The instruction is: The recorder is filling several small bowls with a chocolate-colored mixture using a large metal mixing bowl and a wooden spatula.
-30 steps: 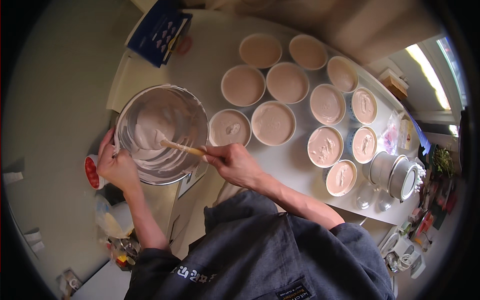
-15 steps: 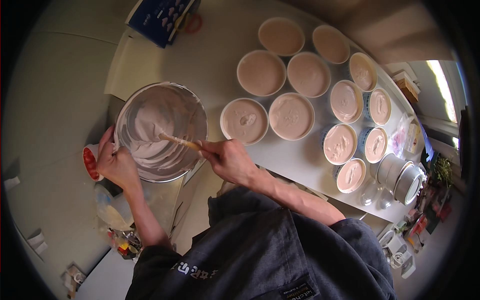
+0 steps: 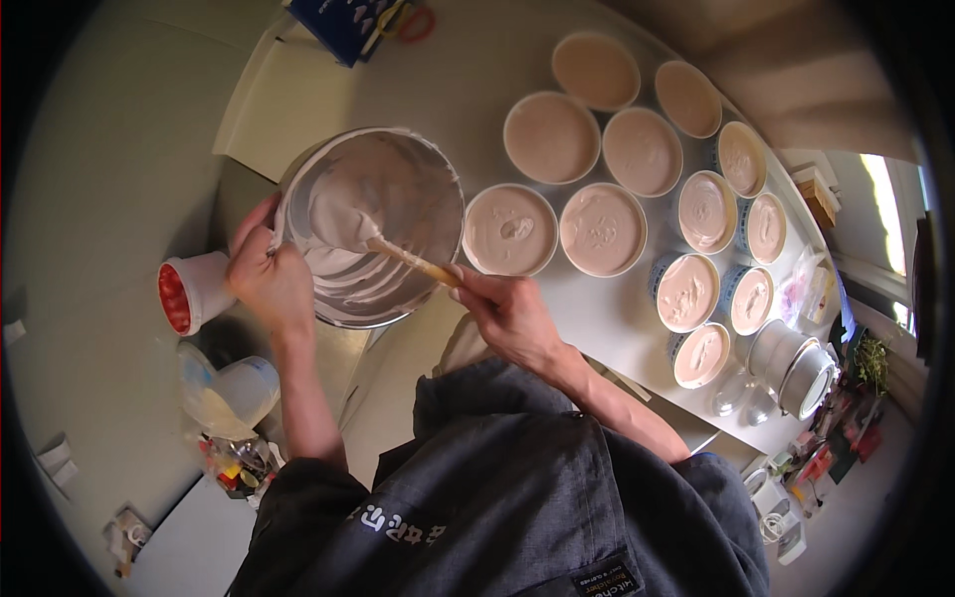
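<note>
My left hand [image 3: 274, 279] is closed on the rim of a steel mixing bowl [image 3: 455, 204], which tilts toward the cups at its right. Pale pink cream [image 3: 338, 204] clings to the bowl's floor and walls. A spatula [image 3: 423, 265] with a wooden handle is gripped in my right hand [image 3: 512, 310]; its cream-covered end is in the bowl, with the blade buried from sight. Close to the bowl's right side stands a round tub [image 3: 507, 231] filled with the same pink cream, its top dented in the middle.
Several more cream-filled tubs [image 3: 602, 231] spread over the white table [image 3: 617, 328] to the right. Stacked metal tins [image 3: 796, 363] stand at its right end. Left of the bowl is a white bucket [image 3: 204, 284] with red contents. A blue box [image 3: 338, 25] and red-handled scissors [image 3: 416, 22] lie at the back.
Both hands have moved right and slightly away from me with the bowl and spatula, bringing the bowl next to the nearest tub. The bowl is more tilted, and the white bucket shows more fully.
</note>
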Demonstrator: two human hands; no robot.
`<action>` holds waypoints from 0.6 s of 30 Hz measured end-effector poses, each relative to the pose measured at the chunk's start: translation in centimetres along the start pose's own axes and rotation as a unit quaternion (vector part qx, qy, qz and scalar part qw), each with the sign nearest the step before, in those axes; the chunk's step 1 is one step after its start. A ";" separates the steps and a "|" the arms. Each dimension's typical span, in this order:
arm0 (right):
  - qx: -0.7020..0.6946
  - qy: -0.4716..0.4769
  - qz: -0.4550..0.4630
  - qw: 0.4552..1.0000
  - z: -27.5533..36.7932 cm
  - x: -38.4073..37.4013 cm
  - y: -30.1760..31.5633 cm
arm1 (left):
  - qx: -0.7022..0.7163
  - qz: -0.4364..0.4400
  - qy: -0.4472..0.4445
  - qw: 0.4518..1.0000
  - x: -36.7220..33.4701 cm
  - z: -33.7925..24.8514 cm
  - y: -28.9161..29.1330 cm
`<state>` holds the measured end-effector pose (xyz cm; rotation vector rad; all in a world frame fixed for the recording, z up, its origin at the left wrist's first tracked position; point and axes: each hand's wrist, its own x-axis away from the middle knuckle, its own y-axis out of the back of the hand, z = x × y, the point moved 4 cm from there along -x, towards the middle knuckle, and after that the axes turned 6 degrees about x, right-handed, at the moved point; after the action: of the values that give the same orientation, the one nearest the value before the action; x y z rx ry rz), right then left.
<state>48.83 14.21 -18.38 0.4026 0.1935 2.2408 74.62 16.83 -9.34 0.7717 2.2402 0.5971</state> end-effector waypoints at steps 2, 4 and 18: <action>-0.002 0.018 -0.025 1.000 0.1 0.9 0.7 | 0.017 0.006 -0.002 1.000 0.2 0.1 -0.5; 0.006 -0.015 -0.023 1.000 0.8 2.1 2.0 | 0.022 0.002 0.010 1.000 0.2 0.1 -0.1; 0.193 0.007 -0.196 0.961 -1.4 12.0 8.8 | -0.043 -0.050 0.032 0.997 3.5 1.6 4.1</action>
<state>34.76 17.73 -14.67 0.5057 0.6672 1.8111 75.19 22.48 -9.55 0.6017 2.2801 0.6719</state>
